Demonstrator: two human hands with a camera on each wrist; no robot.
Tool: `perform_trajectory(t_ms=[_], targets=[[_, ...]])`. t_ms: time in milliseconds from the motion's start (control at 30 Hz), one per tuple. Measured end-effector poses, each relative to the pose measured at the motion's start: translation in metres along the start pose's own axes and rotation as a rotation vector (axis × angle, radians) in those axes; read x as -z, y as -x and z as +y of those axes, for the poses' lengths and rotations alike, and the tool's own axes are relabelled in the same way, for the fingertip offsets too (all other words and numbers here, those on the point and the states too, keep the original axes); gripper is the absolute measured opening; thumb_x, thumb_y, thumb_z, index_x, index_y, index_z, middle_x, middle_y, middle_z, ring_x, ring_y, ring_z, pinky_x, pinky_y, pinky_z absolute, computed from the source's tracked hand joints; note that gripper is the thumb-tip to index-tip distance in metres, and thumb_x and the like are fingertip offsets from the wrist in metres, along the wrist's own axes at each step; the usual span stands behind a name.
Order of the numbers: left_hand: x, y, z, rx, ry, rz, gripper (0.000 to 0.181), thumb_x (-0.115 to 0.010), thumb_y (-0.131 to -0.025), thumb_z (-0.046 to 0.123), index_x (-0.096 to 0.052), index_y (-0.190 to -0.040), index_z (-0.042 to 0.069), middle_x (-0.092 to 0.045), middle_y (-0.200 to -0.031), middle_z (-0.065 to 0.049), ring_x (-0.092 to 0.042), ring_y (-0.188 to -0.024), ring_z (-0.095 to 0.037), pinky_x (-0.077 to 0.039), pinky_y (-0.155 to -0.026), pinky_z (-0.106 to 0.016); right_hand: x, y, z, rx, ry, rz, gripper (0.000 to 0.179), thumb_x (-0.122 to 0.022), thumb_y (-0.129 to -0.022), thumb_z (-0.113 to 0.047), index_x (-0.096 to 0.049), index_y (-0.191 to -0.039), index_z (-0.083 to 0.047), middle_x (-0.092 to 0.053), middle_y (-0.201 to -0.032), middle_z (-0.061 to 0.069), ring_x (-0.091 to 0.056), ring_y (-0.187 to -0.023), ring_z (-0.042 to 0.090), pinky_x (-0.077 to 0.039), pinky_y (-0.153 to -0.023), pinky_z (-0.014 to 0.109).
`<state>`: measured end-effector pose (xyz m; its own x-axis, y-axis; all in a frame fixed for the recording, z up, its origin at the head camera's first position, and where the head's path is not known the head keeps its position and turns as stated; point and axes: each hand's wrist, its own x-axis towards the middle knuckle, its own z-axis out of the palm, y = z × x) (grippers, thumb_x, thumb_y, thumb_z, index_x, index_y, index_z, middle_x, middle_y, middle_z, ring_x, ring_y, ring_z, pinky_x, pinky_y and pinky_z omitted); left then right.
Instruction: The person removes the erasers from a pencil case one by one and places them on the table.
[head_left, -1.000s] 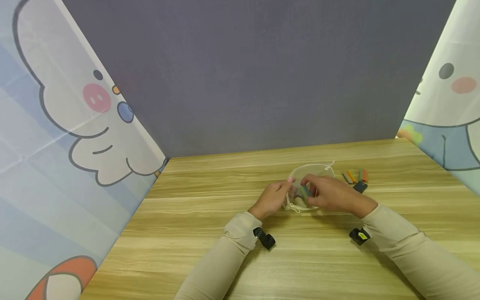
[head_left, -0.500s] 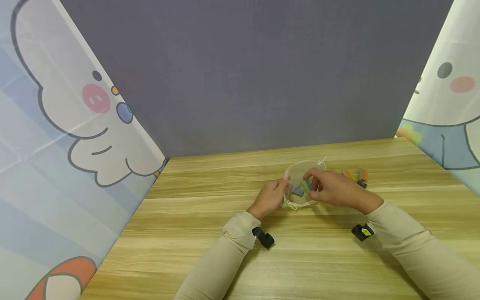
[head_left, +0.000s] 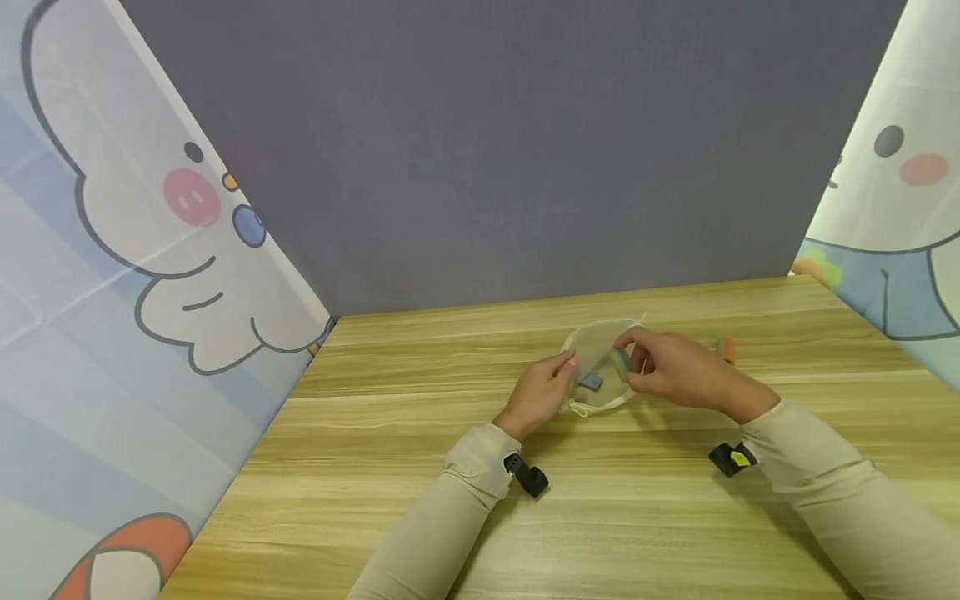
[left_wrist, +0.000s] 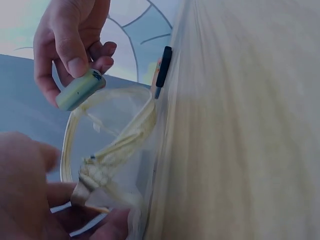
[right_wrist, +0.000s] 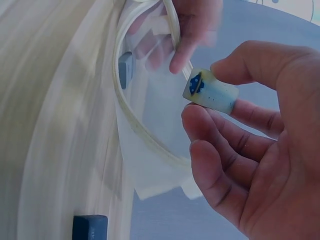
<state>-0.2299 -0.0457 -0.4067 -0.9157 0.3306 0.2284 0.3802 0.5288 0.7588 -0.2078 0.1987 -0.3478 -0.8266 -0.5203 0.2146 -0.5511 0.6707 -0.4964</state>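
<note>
My left hand grips the rim of a translucent white drawstring bag, its mouth spread wide. Fingers of that hand show through the thin material in the right wrist view. Between thumb and fingertips, my right hand pinches a small green-and-blue eraser, printed with a dark blue picture on one end. The eraser is held over the bag's mouth, near the rim's right side. A grey-blue block lies inside the bag.
Right of the bag, a green-and-orange block lies on the wooden table. A dark block also lies outside the bag. A grey panel stands along the table's back edge, with printed cloth at the left.
My right hand has drawn slightly right, still pinching the eraser. The bag has shifted a little left in my left hand's grip. The yellow-orange block is now hidden behind my right hand.
</note>
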Motion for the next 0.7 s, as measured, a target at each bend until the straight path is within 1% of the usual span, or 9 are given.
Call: perform_trajectory(t_ms=[100, 133, 233, 300, 400, 433, 533, 667, 700], targets=[[0.000, -0.001, -0.001, -0.006, -0.055, -0.008, 0.047, -0.053, -0.105, 0.030, -0.051, -0.149, 0.015, -0.064, -0.079, 0.001, -0.046, -0.049, -0.010, -0.042, -0.049, -0.026, 0.002, 0.001, 0.001, 0.011, 0.001, 0.024, 0.039, -0.072, -0.092, -0.011, -0.057, -0.127, -0.002, -0.063, -0.087, -0.005, -0.061, -0.073, 0.010, -0.052, -0.064, 0.033], [0.001, -0.001, -0.001, -0.006, -0.063, -0.013, 0.048, -0.055, -0.104, 0.026, -0.050, -0.150, 0.014, -0.057, -0.069, 0.001, -0.037, -0.043, -0.011, -0.037, -0.043, -0.026, 0.002, 0.002, 0.001, 0.012, 0.000, 0.030, 0.039, -0.072, -0.092, -0.011, -0.057, -0.127, -0.002, -0.063, -0.087, -0.005, -0.061, -0.073, 0.010, -0.052, -0.064, 0.033], [0.001, -0.002, -0.001, -0.019, -0.103, -0.005, 0.051, -0.060, -0.100, 0.020, -0.050, -0.150, 0.012, -0.048, -0.057, 0.000, -0.033, -0.039, -0.007, -0.033, -0.040, -0.022, 0.004, 0.003, 0.002, 0.017, -0.006, 0.044, 0.039, -0.073, -0.092, -0.011, -0.057, -0.127, -0.003, -0.063, -0.087, -0.005, -0.061, -0.073, 0.011, -0.051, -0.063, 0.032], [0.002, -0.002, -0.001, -0.029, -0.124, 0.000, 0.053, -0.062, -0.098, 0.017, -0.050, -0.149, 0.011, -0.053, -0.063, -0.002, -0.032, -0.039, -0.005, -0.032, -0.041, -0.021, 0.005, 0.003, 0.003, 0.016, -0.015, 0.049, 0.039, -0.073, -0.092, -0.011, -0.057, -0.127, -0.004, -0.063, -0.087, -0.005, -0.061, -0.072, 0.011, -0.051, -0.063, 0.031], [0.002, -0.002, -0.001, -0.042, -0.153, 0.002, 0.055, -0.066, -0.095, 0.015, -0.051, -0.148, 0.010, -0.070, -0.095, -0.009, -0.029, -0.038, -0.005, -0.033, -0.042, -0.020, 0.007, 0.003, 0.004, 0.014, -0.023, 0.058, 0.039, -0.073, -0.092, -0.012, -0.057, -0.127, -0.004, -0.063, -0.087, -0.004, -0.060, -0.071, 0.010, -0.050, -0.062, 0.031], [0.002, -0.002, -0.001, -0.042, -0.159, 0.001, 0.056, -0.067, -0.095, 0.014, -0.051, -0.148, 0.010, -0.071, -0.108, -0.011, -0.028, -0.038, -0.005, -0.033, -0.042, -0.020, 0.008, 0.003, 0.004, 0.011, -0.022, 0.061, 0.039, -0.073, -0.092, -0.012, -0.057, -0.126, -0.004, -0.063, -0.087, -0.004, -0.059, -0.070, 0.010, -0.050, -0.062, 0.031], [0.002, -0.002, -0.001, -0.037, -0.173, -0.002, 0.058, -0.069, -0.093, 0.013, -0.051, -0.148, 0.011, -0.067, -0.127, -0.012, -0.027, -0.037, -0.004, -0.032, -0.041, -0.019, 0.012, 0.003, 0.004, 0.002, -0.022, 0.069, 0.038, -0.073, -0.093, -0.013, -0.057, -0.126, -0.003, -0.063, -0.088, -0.003, -0.058, -0.067, 0.009, -0.049, -0.059, 0.030], [0.001, -0.003, -0.001, -0.028, -0.189, -0.007, 0.059, -0.070, -0.092, 0.011, -0.052, -0.148, 0.012, -0.067, -0.126, -0.011, -0.025, -0.036, -0.003, -0.029, -0.039, -0.018, 0.017, 0.004, 0.005, 0.002, -0.004, 0.094, 0.038, -0.073, -0.092, -0.012, -0.057, -0.126, -0.002, -0.064, -0.087, -0.002, -0.058, -0.066, 0.010, -0.049, -0.059, 0.031], [0.001, -0.003, -0.001, -0.030, -0.193, -0.006, 0.059, -0.071, -0.092, 0.010, -0.052, -0.148, 0.011, -0.065, -0.132, -0.010, -0.024, -0.036, -0.003, -0.028, -0.039, -0.018, 0.018, 0.004, 0.006, 0.002, 0.002, 0.101, 0.038, -0.073, -0.092, -0.012, -0.057, -0.126, -0.002, -0.064, -0.087, -0.003, -0.058, -0.067, 0.010, -0.049, -0.060, 0.031]])
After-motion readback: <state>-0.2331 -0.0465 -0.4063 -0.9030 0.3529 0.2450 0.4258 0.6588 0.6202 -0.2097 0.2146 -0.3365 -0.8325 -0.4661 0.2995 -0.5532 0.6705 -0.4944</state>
